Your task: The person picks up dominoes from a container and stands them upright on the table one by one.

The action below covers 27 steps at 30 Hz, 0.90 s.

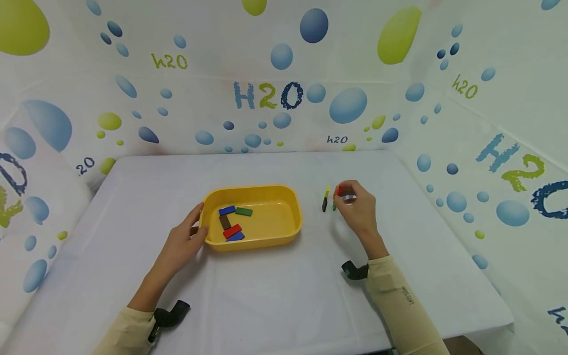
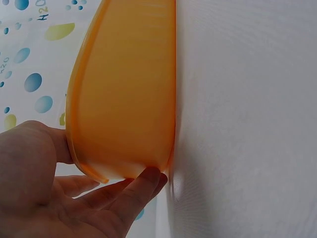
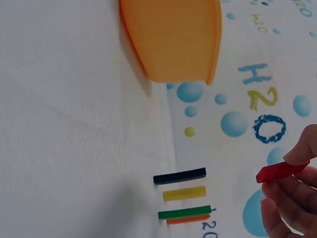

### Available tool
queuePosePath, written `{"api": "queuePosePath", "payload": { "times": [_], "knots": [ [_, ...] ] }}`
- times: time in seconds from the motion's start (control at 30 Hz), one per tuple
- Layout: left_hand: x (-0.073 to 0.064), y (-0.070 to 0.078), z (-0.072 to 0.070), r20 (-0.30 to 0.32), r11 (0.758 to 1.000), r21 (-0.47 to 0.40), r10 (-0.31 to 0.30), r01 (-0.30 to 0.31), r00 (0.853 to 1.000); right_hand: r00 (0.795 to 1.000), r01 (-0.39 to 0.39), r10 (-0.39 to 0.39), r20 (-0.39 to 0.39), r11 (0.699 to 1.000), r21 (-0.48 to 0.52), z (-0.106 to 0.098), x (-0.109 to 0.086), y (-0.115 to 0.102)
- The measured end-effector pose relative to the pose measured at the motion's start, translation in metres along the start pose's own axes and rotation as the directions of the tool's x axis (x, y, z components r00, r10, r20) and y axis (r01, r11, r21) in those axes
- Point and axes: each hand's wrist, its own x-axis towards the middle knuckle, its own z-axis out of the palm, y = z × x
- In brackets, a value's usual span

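My left hand (image 1: 183,244) holds the left end of a yellow plastic tray (image 1: 262,244), its fingers against the end wall and its thumb at the rim (image 2: 72,134). On the tray's floor lie blue blocks, a green block (image 1: 243,211), a dark brown block (image 1: 225,222) and a red block (image 1: 232,231). Right of the tray, my right hand (image 1: 358,207) pinches another red block (image 3: 277,172) between thumb and fingers, raised over the table. Close by lie a black block (image 3: 179,176), a yellow block (image 3: 184,193), a green block (image 3: 184,213) and an orange block (image 3: 190,219).
A white cloth (image 1: 275,305) covers the table. Sheets with blue and green dots and H2O lettering hang behind and on both sides (image 1: 213,54). Dark camera mounts (image 1: 170,314) are worn at both wrists.
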Motion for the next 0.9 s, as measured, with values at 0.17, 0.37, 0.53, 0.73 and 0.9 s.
{"api": "queuePosePath", "payload": {
  "times": [0.17, 0.37, 0.53, 0.73, 0.9],
  "knots": [
    [0.000, 0.000, 0.000, 0.005, 1.000, -0.001, -0.001, 0.001, 1.000, 1.000, -0.025, 0.024, -0.004, 1.000, -0.011, -0.006, 0.000, 0.006],
    [0.001, 0.001, 0.000, 0.003, 1.000, -0.005, 0.005, -0.005, 1.000, 0.998, -0.055, 0.055, 0.012, 0.998, -0.032, -0.010, 0.000, 0.013],
    [0.000, 0.001, -0.002, 0.005, 1.000, -0.002, 0.008, -0.008, 1.000, 0.997, -0.075, 0.076, 0.025, 0.996, -0.046, -0.010, 0.001, 0.018],
    [0.001, 0.002, -0.002, 0.000, 1.000, 0.003, 0.007, -0.007, 1.000, 0.995, -0.090, 0.093, 0.038, 0.994, -0.062, -0.010, 0.002, 0.023],
    [0.000, 0.003, -0.003, 0.004, 1.000, 0.003, 0.004, -0.004, 1.000, 0.991, -0.120, 0.124, 0.049, 0.990, -0.072, -0.011, 0.001, 0.026]
  ]
}}
